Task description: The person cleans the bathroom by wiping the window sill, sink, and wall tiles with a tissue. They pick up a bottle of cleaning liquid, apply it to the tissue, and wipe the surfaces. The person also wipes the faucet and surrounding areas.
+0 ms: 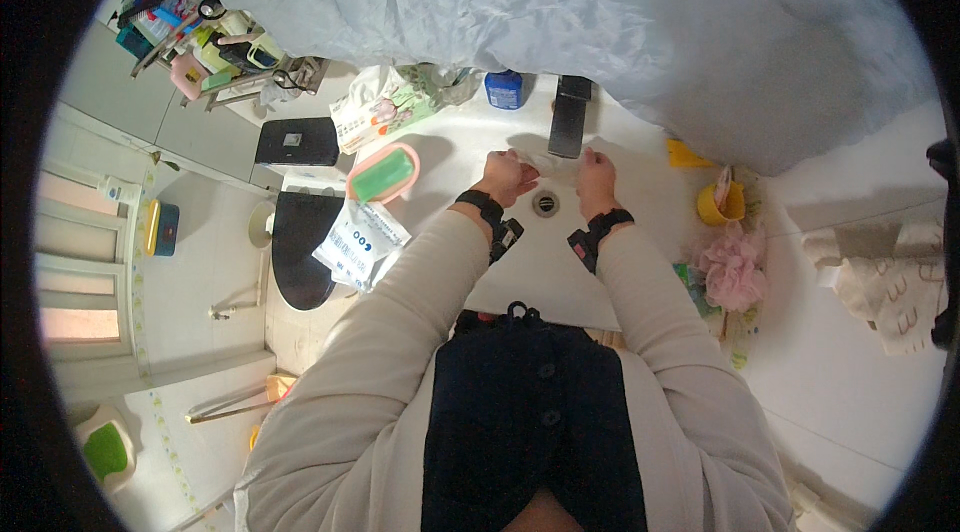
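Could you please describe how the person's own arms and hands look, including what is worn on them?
The left sleeve and right sleeve are long, plain and cream-coloured. The left hand and right hand are ungloved. A black strap circles each wrist, with a dark, boxy device; the right device shows a small reddish patch.

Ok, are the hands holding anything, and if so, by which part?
Can't tell: the left hand and right hand are curled and apart over the sink, near the faucet; no held thing or grip point shows clearly.
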`<state>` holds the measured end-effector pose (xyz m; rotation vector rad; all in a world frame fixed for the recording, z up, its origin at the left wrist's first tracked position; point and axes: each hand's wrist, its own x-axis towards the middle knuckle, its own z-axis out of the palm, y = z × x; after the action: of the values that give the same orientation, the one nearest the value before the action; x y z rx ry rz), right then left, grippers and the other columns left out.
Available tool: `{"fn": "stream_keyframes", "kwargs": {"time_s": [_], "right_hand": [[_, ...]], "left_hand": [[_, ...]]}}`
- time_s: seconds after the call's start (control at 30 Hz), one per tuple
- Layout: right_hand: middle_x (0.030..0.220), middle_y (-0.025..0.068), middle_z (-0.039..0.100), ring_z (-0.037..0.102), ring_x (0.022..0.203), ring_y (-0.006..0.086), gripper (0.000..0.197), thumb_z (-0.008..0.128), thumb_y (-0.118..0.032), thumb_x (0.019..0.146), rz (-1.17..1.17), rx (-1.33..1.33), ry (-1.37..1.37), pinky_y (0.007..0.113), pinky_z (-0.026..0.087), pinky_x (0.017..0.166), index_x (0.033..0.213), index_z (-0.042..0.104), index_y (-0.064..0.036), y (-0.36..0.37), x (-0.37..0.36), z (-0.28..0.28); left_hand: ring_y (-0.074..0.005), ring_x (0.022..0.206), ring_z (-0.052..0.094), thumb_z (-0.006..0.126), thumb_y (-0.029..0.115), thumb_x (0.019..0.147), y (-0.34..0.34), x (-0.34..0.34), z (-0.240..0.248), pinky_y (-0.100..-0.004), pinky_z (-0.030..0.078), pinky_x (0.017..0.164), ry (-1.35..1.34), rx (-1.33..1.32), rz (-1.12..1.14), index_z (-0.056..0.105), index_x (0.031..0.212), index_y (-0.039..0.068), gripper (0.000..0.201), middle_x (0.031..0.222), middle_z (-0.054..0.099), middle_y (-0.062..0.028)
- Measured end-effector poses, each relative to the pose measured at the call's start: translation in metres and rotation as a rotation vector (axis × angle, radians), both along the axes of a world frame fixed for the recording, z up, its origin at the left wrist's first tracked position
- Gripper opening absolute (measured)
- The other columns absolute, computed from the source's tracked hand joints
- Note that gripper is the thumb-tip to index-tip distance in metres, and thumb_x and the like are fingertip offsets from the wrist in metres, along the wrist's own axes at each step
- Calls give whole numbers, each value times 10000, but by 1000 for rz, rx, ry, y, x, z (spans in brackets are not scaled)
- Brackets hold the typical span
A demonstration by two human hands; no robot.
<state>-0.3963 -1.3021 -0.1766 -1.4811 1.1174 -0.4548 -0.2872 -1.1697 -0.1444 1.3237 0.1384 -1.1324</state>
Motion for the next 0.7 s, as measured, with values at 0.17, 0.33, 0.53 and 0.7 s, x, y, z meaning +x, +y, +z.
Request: {"fn": "stream_keyframes", "kwargs": {"time_s": [0.17,0.33,0.53,0.7], "right_hand": [[703,20,547,503,606,145,291,491,-323,929,124,551,-282,302,415,545,872,592,-56,13,-7,29],[821,25,582,542,690,151,267,477,-311,945,-107,321,-227,302,419,563,972,571,-62,7,-8,7],[905,60,574,550,735,177,254,470,-266,950,-133,81,-61,327,469,614,1038,541,-38,-7,-14,-3],[981,69,576,560,804,160,259,470,-234,948,-226,664,-542,338,482,766,1114,519,-42,15,-9,21]], "left_hand": [[-293,1079,541,502,303,953,-4,-2,9,-421,416,972,298,-321,20,346,1313,4,493,1169,526,-154],[-249,1002,567,678,48,810,-9,-8,-1,-368,475,896,28,-243,249,348,1325,41,611,1124,546,-131],[-177,892,589,627,-53,792,-2,4,-21,-298,528,739,-191,-98,148,452,1268,47,517,1008,572,-101],[-196,1008,570,502,-29,872,-5,6,-27,-283,490,864,-334,-200,-274,487,1217,-33,345,1094,575,-115]]}}
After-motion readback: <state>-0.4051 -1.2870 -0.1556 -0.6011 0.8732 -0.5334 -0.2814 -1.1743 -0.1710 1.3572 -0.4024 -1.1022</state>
